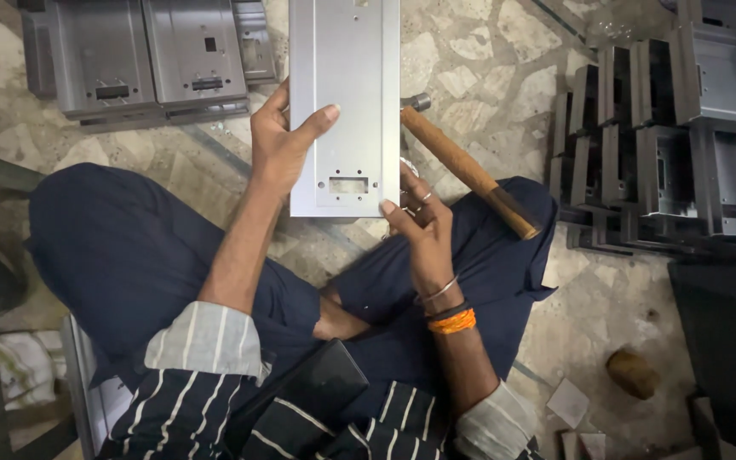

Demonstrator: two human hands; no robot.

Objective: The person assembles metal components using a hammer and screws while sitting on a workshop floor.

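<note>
A long grey metal panel (344, 94) with a rectangular cut-out and small holes near its lower end is held flat in front of me. My left hand (280, 140) grips its left edge, thumb laid across the face. My right hand (420, 217), with rings and an orange wristband, pinches the panel's lower right corner. A wooden-handled hammer (467, 170) lies across my right knee, its metal head beside the panel's right edge. I sit cross-legged on a stone-chip floor in dark trousers.
Two flat grey metal covers (151, 55) lie on the floor at the upper left. Several grey metal boxes (683, 136) are stacked on edge at the right. A brown lump (632, 372) and paper scraps lie at the lower right. A dark pouch (308, 392) rests in my lap.
</note>
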